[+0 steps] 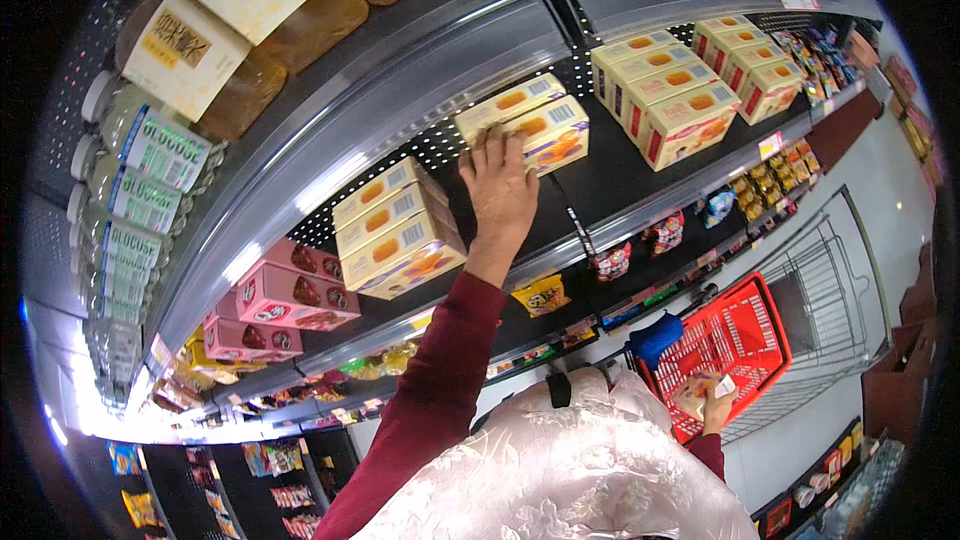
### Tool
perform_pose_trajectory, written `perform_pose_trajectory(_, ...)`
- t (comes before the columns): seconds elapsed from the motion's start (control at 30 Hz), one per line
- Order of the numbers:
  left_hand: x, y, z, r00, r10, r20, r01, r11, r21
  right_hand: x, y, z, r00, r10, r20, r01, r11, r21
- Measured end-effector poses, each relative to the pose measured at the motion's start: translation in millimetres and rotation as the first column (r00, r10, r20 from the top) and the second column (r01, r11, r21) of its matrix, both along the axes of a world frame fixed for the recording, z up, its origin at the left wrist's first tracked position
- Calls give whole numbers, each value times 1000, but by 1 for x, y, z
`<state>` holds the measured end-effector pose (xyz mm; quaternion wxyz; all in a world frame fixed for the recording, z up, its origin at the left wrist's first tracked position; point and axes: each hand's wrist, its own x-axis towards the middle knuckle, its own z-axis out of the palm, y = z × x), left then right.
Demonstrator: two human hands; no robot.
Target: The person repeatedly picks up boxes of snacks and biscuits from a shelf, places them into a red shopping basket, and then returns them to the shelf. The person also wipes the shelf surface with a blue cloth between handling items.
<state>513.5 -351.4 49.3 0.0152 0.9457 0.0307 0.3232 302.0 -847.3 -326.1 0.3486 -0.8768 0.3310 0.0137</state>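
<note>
My left hand (pixel 499 184) reaches over a black store shelf (pixel 559 221). Its fingers touch the left part of a cream biscuit box (pixel 559 139) with purple trim. A similar cream box (pixel 510 101) stands just behind that one. Whether my fingers grip the box or only rest on it cannot be told. Low at the right, my right hand (pixel 718 405) holds a small cream-and-purple box (pixel 691 392). A small white piece (pixel 725 387) shows by its fingers. Below this hand is a red plastic shopping basket (pixel 750 337), set at a metal shopping cart (pixel 832 300).
Cream boxes (pixel 397 232) stand left of my left hand, with pink boxes (pixel 300 289) beyond. More cream boxes (pixel 679 101) line the right. Labelled bottles (pixel 154 165) fill the shelf above. A blue cloth-like item (pixel 656 340) hangs over the basket's edge. Yellow snack packets (pixel 541 295) lie lower.
</note>
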Motion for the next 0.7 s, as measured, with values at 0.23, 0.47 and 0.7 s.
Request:
perform_pose_trajectory(0.23, -14, -6, 7, 995, 48, -84, -53, 997, -56, -15, 7, -39, 989, 34, -145, -48, 994, -99)
perform_pose_trajectory(0.47, -33, -12, 10, 993, -36, -108, 23, 993, -116, -31, 17, -50, 967, 33, -252, -47, 998, -51)
perform_pose_trajectory(0.7, -65, -32, 29, 990, -142, 0, 138, 965, -224, -31, 26, -48, 907, 40, -420, -93, 990, -106)
